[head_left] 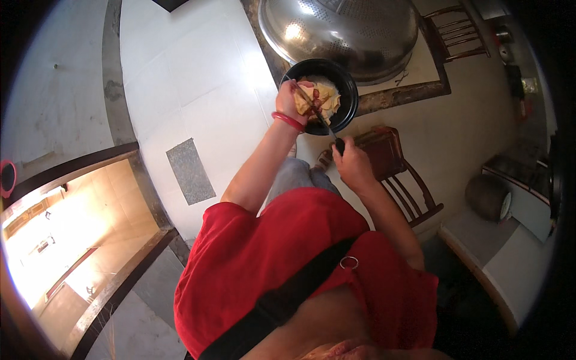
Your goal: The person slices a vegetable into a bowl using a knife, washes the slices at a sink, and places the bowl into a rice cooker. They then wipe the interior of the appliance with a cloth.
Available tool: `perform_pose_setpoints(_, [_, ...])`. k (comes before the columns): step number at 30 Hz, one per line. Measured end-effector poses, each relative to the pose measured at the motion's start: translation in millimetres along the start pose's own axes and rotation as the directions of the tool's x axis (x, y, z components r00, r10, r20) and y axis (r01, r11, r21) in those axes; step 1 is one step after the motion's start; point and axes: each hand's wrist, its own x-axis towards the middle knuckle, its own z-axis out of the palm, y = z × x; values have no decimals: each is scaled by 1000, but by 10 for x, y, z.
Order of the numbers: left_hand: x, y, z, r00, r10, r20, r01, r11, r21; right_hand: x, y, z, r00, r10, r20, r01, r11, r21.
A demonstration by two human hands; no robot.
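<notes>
My right hand (pixel 354 162) is closed around the black handle of a knife (pixel 324 124). Its narrow blade slants up and left across a round black bowl (pixel 349 90). Inside the bowl lie pale yellow pieces of food (pixel 328 99) with some reddish bits. At the bowl's left side is my left hand (pixel 290 102), a red bangle (pixel 288 121) on its wrist. Its fingers curl over the bowl's contents, close against the blade; what they grip is hard to make out. The bowl is next to the table edge.
A large perforated metal cover (pixel 342 36) rests on the table (pixel 414 90) just beyond the bowl. One wooden chair (pixel 396 171) stands by my right arm, another (pixel 459 33) at the far right. A grey mat-like patch (pixel 191 171) lies on the floor to the left.
</notes>
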Motion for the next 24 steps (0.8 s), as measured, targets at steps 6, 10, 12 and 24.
perform_pose_setpoints(6, [-29,-94,71,989,144,-31,-145,989,-16,89,-59,-17,996,-41,-73,41,999,1])
perform_pose_setpoints(10, [68,20,-127,960,273,61,-279,946,163,89,-2,-113,989,51,-136,-12,961,275])
perform_pose_setpoints(12, [11,131,-132,966,255,-38,-236,934,269,92,67,-206,987,141,-82,-102,925,367])
perform_pose_setpoints(24, [-241,307,-93,887,462,23,-400,741,540,-298,556,-398,939,343,35,-245,592,768])
